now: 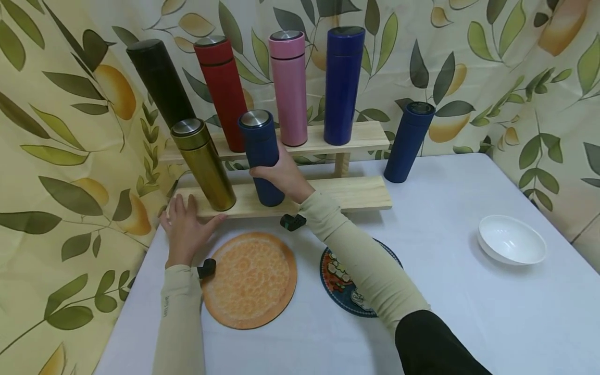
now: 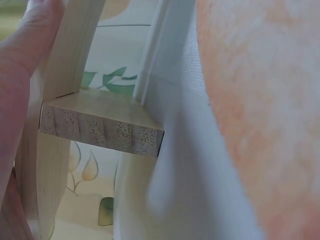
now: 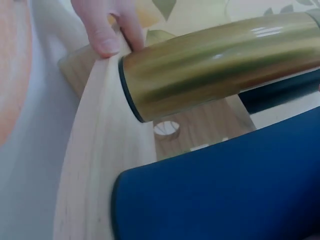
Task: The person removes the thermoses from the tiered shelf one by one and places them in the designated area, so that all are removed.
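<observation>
My right hand [image 1: 284, 174] grips a dark blue thermos bottle [image 1: 267, 192] with a steel-topped lid around its middle. This bottle stands over the lower step of a two-tier wooden rack [image 1: 344, 192]; its base is right at the board in the right wrist view. A gold thermos bottle [image 1: 211, 177] leans beside it on the same step. At the step's left end my left hand [image 1: 187, 229] holds the board, its thumb [image 3: 107, 45] on the front edge and fingers over the end. On the upper tier are black [image 1: 161, 80], red [image 1: 222, 94], pink [image 1: 289, 94] and bright blue [image 1: 344, 88] bottles.
Another navy bottle [image 1: 409, 143] stands on the white table right of the rack. An orange round mat [image 1: 250, 281] lies in front, with a dark patterned round mat [image 1: 339, 289] partly under my right arm. A white bowl [image 1: 512, 240] sits at right; a leaf-print curtain hangs behind.
</observation>
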The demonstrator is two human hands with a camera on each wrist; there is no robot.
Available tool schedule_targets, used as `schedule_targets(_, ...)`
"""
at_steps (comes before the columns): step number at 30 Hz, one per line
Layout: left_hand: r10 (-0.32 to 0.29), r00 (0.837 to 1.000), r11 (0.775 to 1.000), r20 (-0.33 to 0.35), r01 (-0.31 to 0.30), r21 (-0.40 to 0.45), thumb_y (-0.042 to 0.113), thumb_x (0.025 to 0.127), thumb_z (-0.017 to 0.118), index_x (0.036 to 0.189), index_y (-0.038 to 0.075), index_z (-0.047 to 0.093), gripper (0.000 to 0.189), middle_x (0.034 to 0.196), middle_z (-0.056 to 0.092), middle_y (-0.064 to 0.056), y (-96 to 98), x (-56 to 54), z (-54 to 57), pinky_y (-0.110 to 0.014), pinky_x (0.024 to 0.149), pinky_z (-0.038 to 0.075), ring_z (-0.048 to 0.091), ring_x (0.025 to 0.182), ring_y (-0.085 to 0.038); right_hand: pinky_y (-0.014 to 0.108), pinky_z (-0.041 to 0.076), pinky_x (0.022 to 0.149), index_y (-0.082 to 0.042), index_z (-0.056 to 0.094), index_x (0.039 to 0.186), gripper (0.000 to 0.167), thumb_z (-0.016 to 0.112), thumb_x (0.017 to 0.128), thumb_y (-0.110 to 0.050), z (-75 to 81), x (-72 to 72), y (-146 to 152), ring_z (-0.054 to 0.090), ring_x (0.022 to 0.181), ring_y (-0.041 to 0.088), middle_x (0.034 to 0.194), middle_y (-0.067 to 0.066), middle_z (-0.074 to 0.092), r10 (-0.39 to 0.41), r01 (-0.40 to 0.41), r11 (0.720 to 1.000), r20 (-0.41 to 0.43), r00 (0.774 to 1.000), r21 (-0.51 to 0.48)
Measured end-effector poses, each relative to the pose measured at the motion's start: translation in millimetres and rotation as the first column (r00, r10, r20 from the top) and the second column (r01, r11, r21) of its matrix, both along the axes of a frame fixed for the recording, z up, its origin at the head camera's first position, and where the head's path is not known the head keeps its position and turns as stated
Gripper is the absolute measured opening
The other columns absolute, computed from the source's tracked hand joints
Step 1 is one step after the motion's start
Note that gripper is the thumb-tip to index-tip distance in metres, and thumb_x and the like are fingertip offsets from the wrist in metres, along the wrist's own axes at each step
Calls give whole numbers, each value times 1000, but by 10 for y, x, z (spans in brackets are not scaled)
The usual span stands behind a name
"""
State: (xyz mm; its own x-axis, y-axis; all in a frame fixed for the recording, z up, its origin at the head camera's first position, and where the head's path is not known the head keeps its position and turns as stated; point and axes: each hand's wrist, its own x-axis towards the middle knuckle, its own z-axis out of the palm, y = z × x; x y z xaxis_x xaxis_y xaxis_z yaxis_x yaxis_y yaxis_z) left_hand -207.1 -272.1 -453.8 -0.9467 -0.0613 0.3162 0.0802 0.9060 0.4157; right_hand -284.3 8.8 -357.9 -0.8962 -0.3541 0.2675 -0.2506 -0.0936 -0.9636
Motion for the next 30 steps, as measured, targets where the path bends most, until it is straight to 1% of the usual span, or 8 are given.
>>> schedule_targets(5,12,1000,1000,28,-13,12,75,92,66,161,-9,36,113,169,16,-38,-50,29,-11,-74,120,-1,10,158,-53,48,47,105,-16,40,160,86,81,84,-13,-26,30,-35,59,121,29,138,13,60,9,-9,1000,-45,999,-11)
schedule_targets(11,16,999,1000,37,-16,9,76,91,65,160,-9,36,114,169,16,-38,-55,38,-42,-74,120,-1,9,158,-53,48,47,105,-14,39,158,85,82,84,-14,-36,99,0,60,119,29,136,13,60,-20,20,1000,-35,999,-11)
schedule_targets(16,7,1000,1000,15,-8,14,74,91,68,159,-10,38,112,169,18,-38,-38,23,-40,-74,120,0,11,158,-53,48,47,104,-10,40,155,83,81,84,-13,-6,155,77,60,118,28,134,13,61,-66,66,998,-17,998,-19)
schedule_targets(21,-8,1000,1000,-8,8,8,73,92,68,158,-10,39,110,168,20,-38,-21,-4,-22,-74,119,2,13,157,-53,48,48,101,-8,43,153,80,80,82,-11,19,191,196,60,114,30,130,14,62,-95,94,995,-27,995,-46)
schedule_targets(25,-10,1000,1000,-16,11,3,71,91,70,157,-10,41,108,167,21,-38,-18,-6,-25,-75,119,3,14,156,-54,47,49,99,-9,46,151,78,80,82,-12,16,206,309,61,111,30,129,15,62,-112,111,993,-33,993,-45)
schedule_targets(30,-10,1000,1000,-18,11,8,70,91,71,156,-10,41,107,166,22,-38,-11,12,-20,-74,119,2,15,156,-54,49,49,100,-12,45,152,78,80,82,-14,12,215,474,61,113,30,132,14,61,-139,138,990,-25,990,-32)
